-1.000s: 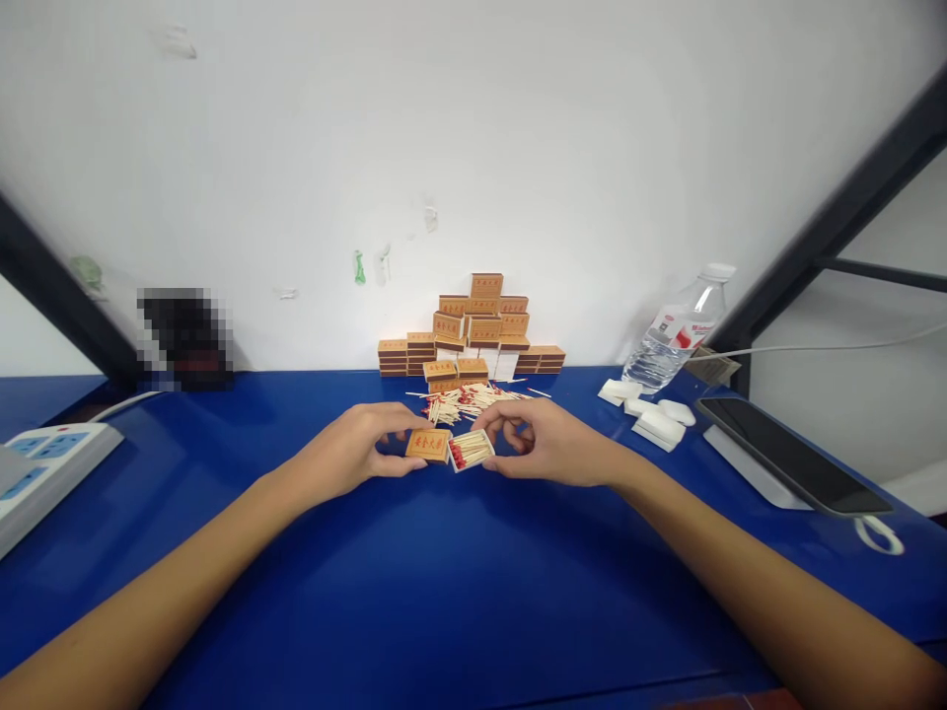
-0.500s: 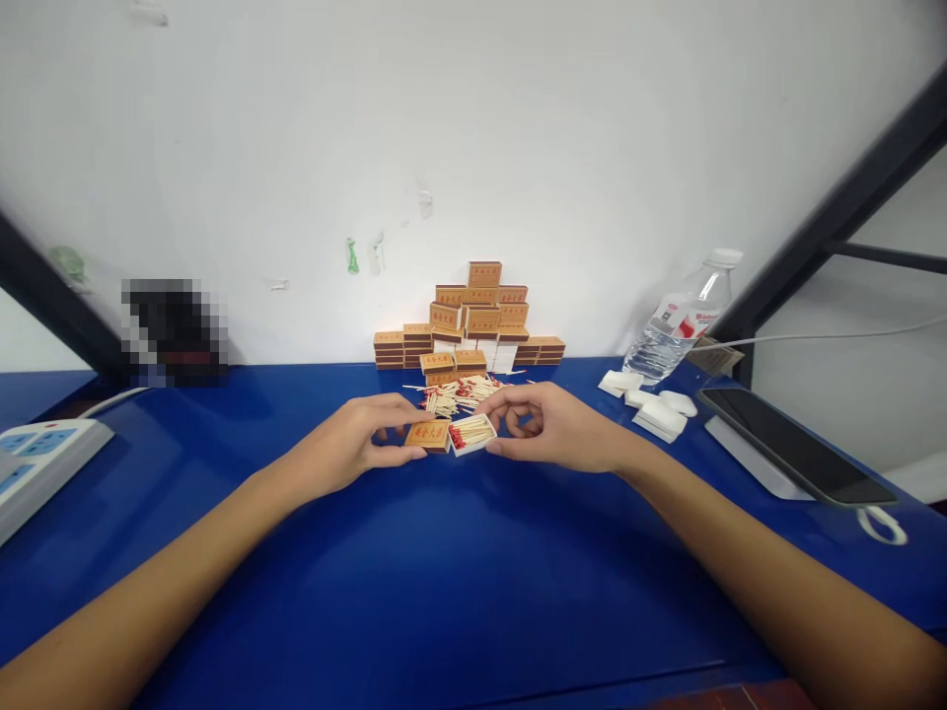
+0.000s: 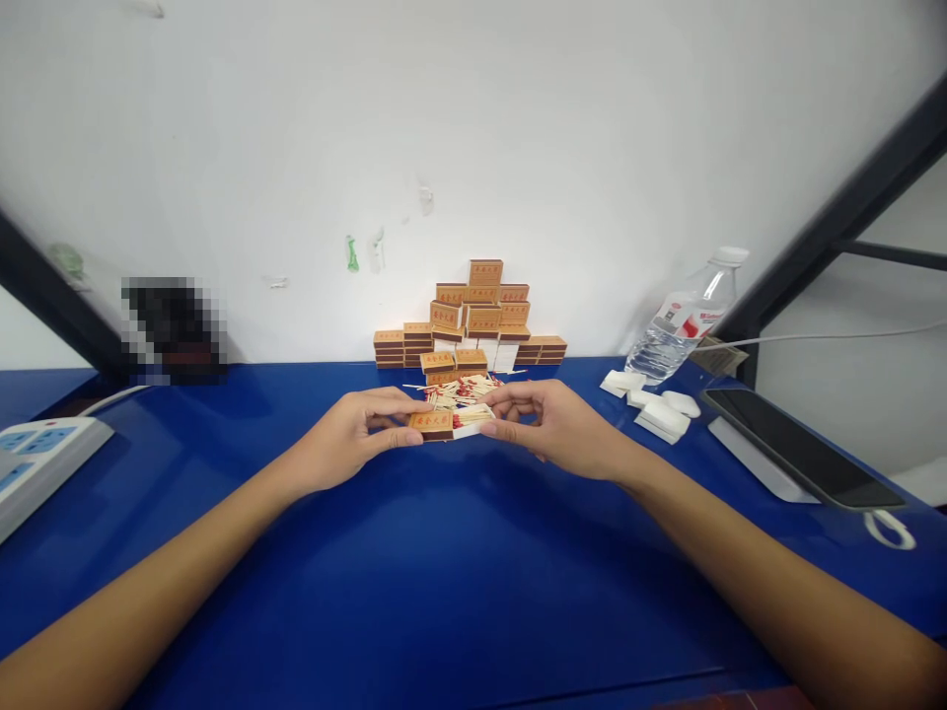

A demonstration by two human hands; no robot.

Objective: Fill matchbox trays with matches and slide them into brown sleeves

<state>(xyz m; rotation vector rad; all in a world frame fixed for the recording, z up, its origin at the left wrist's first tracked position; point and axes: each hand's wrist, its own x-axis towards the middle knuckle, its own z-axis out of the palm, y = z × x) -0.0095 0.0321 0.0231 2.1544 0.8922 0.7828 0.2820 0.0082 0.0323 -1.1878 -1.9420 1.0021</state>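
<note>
My left hand (image 3: 353,435) grips an orange matchbox sleeve (image 3: 431,424) between thumb and fingers, just above the blue table (image 3: 414,582). My right hand (image 3: 556,426) holds the white inner tray of matches (image 3: 473,421), its left end meeting the sleeve's open end. Red match heads show in the tray. Both pieces are lifted and tilted. Just behind them lies a loose heap of matches (image 3: 463,390).
Several stacked matchboxes (image 3: 473,320) stand against the white wall. A water bottle (image 3: 677,330), white empty trays (image 3: 655,409) and a dark phone (image 3: 803,449) sit to the right. A white power strip (image 3: 36,463) lies far left. A black frame bar (image 3: 829,217) slants at right.
Both hands lifted the sleeve and the tray off the table and brought them together end to end; earlier they lay side by side, flat on the surface.
</note>
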